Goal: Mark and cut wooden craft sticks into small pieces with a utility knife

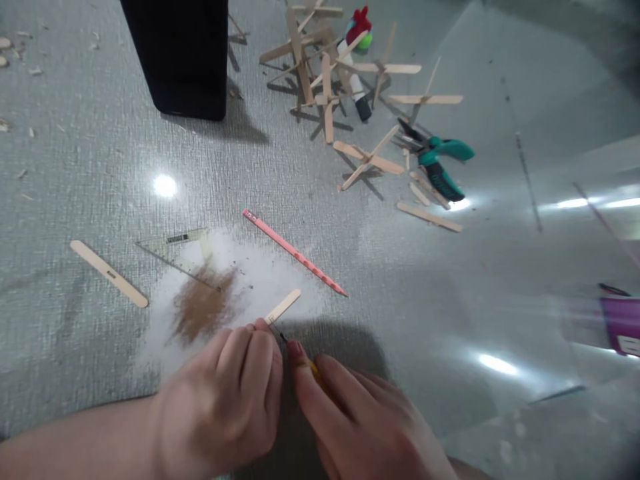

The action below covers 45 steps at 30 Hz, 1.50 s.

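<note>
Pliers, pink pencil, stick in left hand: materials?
Pliers: teal and black grips look like plastic or rubber; dark jaws, probably metal.
Pencil: likely painted wood, pink; core unclear.
Stick in left hand: pale, matte, seemingly bare wood.

Pale wooden stick (pixel 283 306), marked, slanted, yellow-handled tool (pixel 317 375), thin dark tip beside it

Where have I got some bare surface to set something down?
The widest bare patch is right of the pink pencil, below the pliers, left of the purple object. A smaller one sits between the black object and clear triangle. Top centre is crowded: crossed sticks, marker.
</note>
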{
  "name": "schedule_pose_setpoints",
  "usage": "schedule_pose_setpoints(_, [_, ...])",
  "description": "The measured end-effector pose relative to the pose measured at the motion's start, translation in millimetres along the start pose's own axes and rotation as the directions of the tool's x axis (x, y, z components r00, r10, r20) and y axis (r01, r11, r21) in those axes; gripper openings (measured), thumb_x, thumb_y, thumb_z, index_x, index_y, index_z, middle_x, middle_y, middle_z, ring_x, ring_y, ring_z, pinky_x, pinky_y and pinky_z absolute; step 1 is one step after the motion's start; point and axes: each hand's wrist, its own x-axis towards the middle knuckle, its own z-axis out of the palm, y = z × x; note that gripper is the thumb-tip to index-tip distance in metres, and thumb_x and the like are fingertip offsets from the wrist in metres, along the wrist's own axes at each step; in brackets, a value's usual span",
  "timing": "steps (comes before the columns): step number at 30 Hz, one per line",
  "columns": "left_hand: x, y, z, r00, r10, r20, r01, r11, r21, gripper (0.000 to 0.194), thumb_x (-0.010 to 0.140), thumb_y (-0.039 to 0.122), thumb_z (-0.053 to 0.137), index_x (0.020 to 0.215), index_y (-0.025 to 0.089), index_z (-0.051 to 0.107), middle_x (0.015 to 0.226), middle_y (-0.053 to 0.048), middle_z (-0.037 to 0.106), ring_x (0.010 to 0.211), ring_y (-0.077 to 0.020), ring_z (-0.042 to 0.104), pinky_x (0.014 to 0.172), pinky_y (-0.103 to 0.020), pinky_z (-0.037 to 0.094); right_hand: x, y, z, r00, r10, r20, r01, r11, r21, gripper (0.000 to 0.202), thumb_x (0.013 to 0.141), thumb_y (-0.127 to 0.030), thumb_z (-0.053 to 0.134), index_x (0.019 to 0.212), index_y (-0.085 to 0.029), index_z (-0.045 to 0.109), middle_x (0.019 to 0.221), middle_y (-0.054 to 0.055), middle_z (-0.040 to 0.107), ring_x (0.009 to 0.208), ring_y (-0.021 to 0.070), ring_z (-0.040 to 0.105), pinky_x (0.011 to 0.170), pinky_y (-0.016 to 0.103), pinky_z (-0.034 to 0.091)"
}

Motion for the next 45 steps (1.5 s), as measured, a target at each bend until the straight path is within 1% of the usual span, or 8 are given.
schedule_pose_setpoints(7, [-0.4, 0.2, -0.2, 0.999, 0.04, -0.006, -0.04, 0.997, 0.065, 0.015, 0.092, 0.004, 0.054, 0.1, -0.003, 0.064, 0.074, -0.009, 0.061, 0.061, -0.0184, 0.052, 0.048, -0.031, 0.045, -3.0, -1.0, 3.2, 1.0, 0.016, 0.005, -0.017, 0.999, 0.037, 0.032, 0.101, -0.011, 0.039, 0.121, -0.009, 0.064, 0.073, 0.004, 0.063, 0.056, 0.0134, 0.06, 0.051, 0.024, 0.051])
schedule_pose_setpoints(12, [-1.2, -0.1, 1.9, 0.998, 0.057, 0.019, -0.059, 0.994, 0.087, 0.018, 0.09, 0.006, 0.059, 0.104, -0.005, 0.063, 0.076, -0.01, 0.061, 0.062, -0.0194, 0.052, 0.049, -0.032, 0.045, -1.5, -0.8, 6.3, 0.999, 0.005, -0.051, -0.002, 0.998, 0.058, 0.033, 0.099, -0.01, 0.037, 0.114, -0.008, 0.066, 0.072, 0.005, 0.063, 0.055, 0.0146, 0.061, 0.051, 0.025, 0.052])
schedule_pose_setpoints(17, [-2.8, 0.2, 1.4, 0.997, 0.066, 0.034, -0.069, 0.995, 0.075, 0.016, 0.091, 0.006, 0.057, 0.102, -0.004, 0.063, 0.077, -0.011, 0.061, 0.062, -0.0195, 0.052, 0.048, -0.032, 0.046, -0.1, 1.0, 6.3, 0.998, 0.014, -0.063, -0.007, 0.994, 0.105, 0.033, 0.098, -0.011, 0.038, 0.116, -0.008, 0.065, 0.073, 0.006, 0.063, 0.055, 0.015, 0.06, 0.051, 0.026, 0.051])
schedule_pose_setpoints(20, [-2.8, -0.2, 0.6, 0.998, 0.062, 0.031, -0.064, 0.994, 0.089, 0.015, 0.091, 0.004, 0.055, 0.101, -0.004, 0.063, 0.074, -0.01, 0.059, 0.06, -0.0192, 0.052, 0.046, -0.032, 0.045, -1.1, 1.0, 7.1, 0.998, 0.02, -0.054, -0.013, 0.992, 0.123, 0.032, 0.098, -0.011, 0.039, 0.116, -0.009, 0.064, 0.073, 0.005, 0.063, 0.058, 0.0148, 0.061, 0.054, 0.025, 0.052])
schedule_pose_setpoints(26, [-1.5, -3.3, -0.1, 0.995, 0.094, 0.021, -0.096, 0.988, 0.12, 0.018, 0.09, 0.001, 0.056, 0.104, -0.008, 0.063, 0.073, -0.009, 0.061, 0.056, -0.0181, 0.053, 0.044, -0.031, 0.044, -3.0, 0.9, 9.5, 0.998, 0.045, -0.037, -0.039, 0.989, 0.143, 0.031, 0.096, -0.012, 0.039, 0.113, -0.012, 0.065, 0.076, 0.006, 0.066, 0.061, 0.0159, 0.063, 0.057, 0.026, 0.055])
schedule_pose_setpoints(31, [-2.9, -2.4, -1.2, 0.993, 0.114, 0.038, -0.119, 0.982, 0.145, 0.022, 0.09, 0.0, 0.055, 0.107, -0.012, 0.062, 0.073, -0.012, 0.065, 0.055, -0.019, 0.056, 0.045, -0.032, 0.047, -4.8, -1.0, 9.7, 0.998, 0.057, -0.032, -0.052, 0.988, 0.142, 0.029, 0.096, -0.013, 0.042, 0.115, -0.01, 0.063, 0.077, 0.007, 0.066, 0.063, 0.0178, 0.065, 0.057, 0.029, 0.058])
schedule_pose_setpoints(39, [-0.8, -1.8, -2.5, 0.994, 0.1, 0.043, -0.105, 0.982, 0.155, 0.019, 0.09, -0.001, 0.052, 0.103, -0.009, 0.063, 0.076, -0.014, 0.067, 0.056, -0.0201, 0.058, 0.046, -0.032, 0.048, -7.8, -1.6, 13.3, 0.998, 0.048, -0.043, -0.042, 0.99, 0.138, 0.035, 0.095, -0.01, 0.039, 0.122, -0.008, 0.061, 0.079, 0.008, 0.067, 0.063, 0.0169, 0.065, 0.058, 0.027, 0.059])
schedule_pose_setpoints(45, [-2.3, -1.5, -1.2, 0.994, 0.106, 0.04, -0.111, 0.984, 0.142, 0.02, 0.09, 0.0, 0.052, 0.105, -0.009, 0.063, 0.077, -0.015, 0.068, 0.057, -0.0205, 0.059, 0.047, -0.032, 0.048, -8.8, -2.2, 14.3, 0.997, 0.049, -0.06, -0.042, 0.993, 0.108, 0.033, 0.097, -0.011, 0.037, 0.117, -0.009, 0.063, 0.076, 0.007, 0.066, 0.061, 0.0161, 0.065, 0.058, 0.027, 0.06])
